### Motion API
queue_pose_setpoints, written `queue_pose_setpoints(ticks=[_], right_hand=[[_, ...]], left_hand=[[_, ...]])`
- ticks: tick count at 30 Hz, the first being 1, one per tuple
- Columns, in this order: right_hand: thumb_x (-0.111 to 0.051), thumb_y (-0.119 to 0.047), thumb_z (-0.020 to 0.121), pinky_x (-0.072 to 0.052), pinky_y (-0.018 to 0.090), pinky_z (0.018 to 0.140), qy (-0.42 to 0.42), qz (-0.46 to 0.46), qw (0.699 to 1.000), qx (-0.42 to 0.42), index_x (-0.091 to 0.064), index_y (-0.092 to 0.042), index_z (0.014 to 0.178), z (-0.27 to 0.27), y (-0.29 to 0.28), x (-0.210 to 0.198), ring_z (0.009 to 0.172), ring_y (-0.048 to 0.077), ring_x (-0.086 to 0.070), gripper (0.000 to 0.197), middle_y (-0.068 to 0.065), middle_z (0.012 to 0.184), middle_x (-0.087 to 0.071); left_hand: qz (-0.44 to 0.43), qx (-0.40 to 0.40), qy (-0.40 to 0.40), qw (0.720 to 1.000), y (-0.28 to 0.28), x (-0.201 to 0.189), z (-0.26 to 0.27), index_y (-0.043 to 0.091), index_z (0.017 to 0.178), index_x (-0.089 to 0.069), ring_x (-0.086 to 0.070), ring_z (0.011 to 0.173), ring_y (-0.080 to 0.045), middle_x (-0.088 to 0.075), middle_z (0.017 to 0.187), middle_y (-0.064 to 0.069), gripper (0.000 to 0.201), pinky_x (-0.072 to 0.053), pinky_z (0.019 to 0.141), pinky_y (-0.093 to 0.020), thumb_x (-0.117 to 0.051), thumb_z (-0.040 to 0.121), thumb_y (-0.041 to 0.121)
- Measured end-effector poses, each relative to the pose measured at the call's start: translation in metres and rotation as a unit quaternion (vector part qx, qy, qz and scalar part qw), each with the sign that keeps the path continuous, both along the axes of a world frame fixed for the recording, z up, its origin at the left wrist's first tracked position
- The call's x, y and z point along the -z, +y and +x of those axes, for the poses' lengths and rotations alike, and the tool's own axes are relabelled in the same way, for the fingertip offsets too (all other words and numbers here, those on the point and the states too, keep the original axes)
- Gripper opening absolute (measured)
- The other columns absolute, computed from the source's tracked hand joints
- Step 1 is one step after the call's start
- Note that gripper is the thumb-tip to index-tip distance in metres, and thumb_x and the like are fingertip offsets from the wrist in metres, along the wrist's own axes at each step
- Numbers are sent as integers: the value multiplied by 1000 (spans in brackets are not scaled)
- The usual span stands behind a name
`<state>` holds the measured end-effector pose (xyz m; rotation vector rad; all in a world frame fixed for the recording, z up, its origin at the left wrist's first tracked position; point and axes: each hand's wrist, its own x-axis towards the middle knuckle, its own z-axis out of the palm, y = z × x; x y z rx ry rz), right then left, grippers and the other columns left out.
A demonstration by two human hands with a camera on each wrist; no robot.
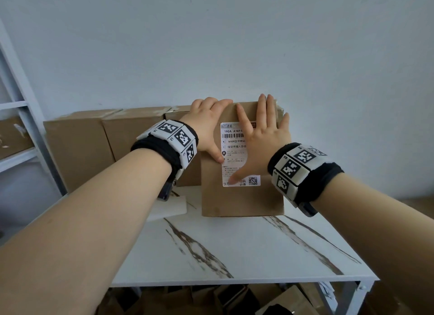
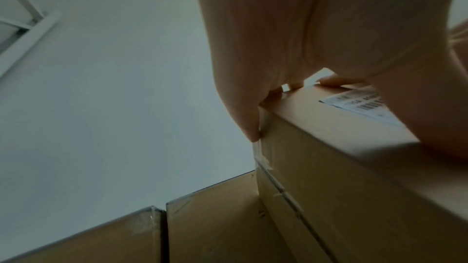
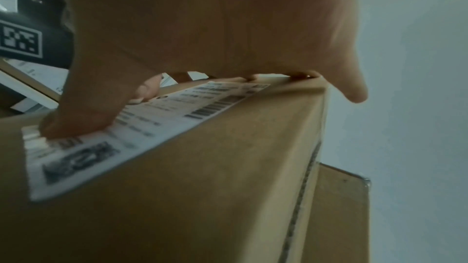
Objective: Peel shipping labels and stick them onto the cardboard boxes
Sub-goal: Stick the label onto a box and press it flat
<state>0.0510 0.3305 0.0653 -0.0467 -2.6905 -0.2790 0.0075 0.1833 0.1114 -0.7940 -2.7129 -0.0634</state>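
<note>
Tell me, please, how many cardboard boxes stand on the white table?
4. One labelled box stands in front under both hands. Behind it, three stand in a row against the wall: left, middle, and one mostly hidden behind the left hand. More may be hidden.

Four cardboard boxes: one (image 1: 242, 202) at centre, three (image 1: 77, 145) (image 1: 131, 136) (image 1: 175, 114) toward ten o'clock. One shipping label (image 1: 231, 155). Two hands (image 1: 207, 127) (image 1: 263, 138).

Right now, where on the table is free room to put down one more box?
The near part of the table, between the labelled box and the front edge, is bare. The back is crowded: a row of boxes stands against the wall, and a white sheet lies left of the labelled box.
</note>
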Motion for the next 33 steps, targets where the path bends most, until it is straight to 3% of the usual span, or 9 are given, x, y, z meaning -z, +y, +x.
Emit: queue_pose_setpoints(ticks=[7,13,19,21,23,25,27,29,33], right_hand=[[-56,-92,33,-14,71,104,-13,-25,1000,3,29,-19,143,0,-19,8,137,44,27,157,29,145,33],[-72,-79,37,-20,58,110,-46,-4,999,-11,29,-26,143,10,-10,4,140,37,27,155,23,147,34],[-89,-52,40,-21,49,114,-13,-117,992,-52,21,-32,145,11,8,-10,143,30,21,153,10,153,29],[-88,-52,42,-16,48,117,10,-163,985,-50,19,-29,147,4,11,-17,144,29,20,151,8,155,22],[-87,-53,44,-13,46,119,28,-212,976,-47,10,-24,149,-3,15,-22,145,28,15,146,6,157,4],[-86,-53,47,-21,43,117,40,-250,966,-58,-10,-19,149,-8,18,-25,144,27,-3,132,5,149,-17],[-84,-49,54,-35,39,107,67,-282,955,-70,-31,-18,141,-9,20,-28,135,24,-25,107,4,137,-32],[-82,-47,59,-41,38,99,83,-297,948,-76,-43,-19,133,-11,22,-30,125,24,-37,88,3,130,-39],[-78,-43,68,-45,37,92,99,-316,940,-82,-50,-19,128,-15,24,-34,115,23,-47,70,3,123,-44]], left_hand=[[15,14,-4,1000,-4,0,-6,30,149,-8,-15,139,-25,-22,149,-2,129,-23,113,-40,-89,49,42],[18,15,-7,1000,-4,-1,-4,31,149,-9,-15,138,-25,-22,148,-1,128,-23,112,-39,-89,49,40],[21,19,-10,1000,-5,-2,-4,32,149,-10,-17,137,-24,-24,147,1,127,-26,112,-41,-89,49,39],[25,19,-14,999,-5,-2,-5,33,148,-12,-18,137,-23,-25,146,2,126,-27,111,-42,-89,50,39],[35,23,-17,999,-5,-3,-6,33,148,-15,-19,136,-23,-27,145,2,122,-27,110,-41,-89,51,38],[46,27,-16,998,-4,-4,-8,32,146,-20,-22,133,-23,-30,142,2,117,-27,109,-39,-88,52,38],[57,31,-10,998,-4,-4,-11,32,145,-24,-26,131,-23,-34,139,2,111,-27,108,-38,-87,54,40],[75,36,-10,996,-4,-4,-13,31,143,-29,-29,129,-24,-38,137,1,103,-27,106,-36,-85,58,41],[121,52,-12,991,-3,-4,-21,31,137,-40,-36,125,-24,-44,131,-1,80,-29,104,-35,-79,68,41]])
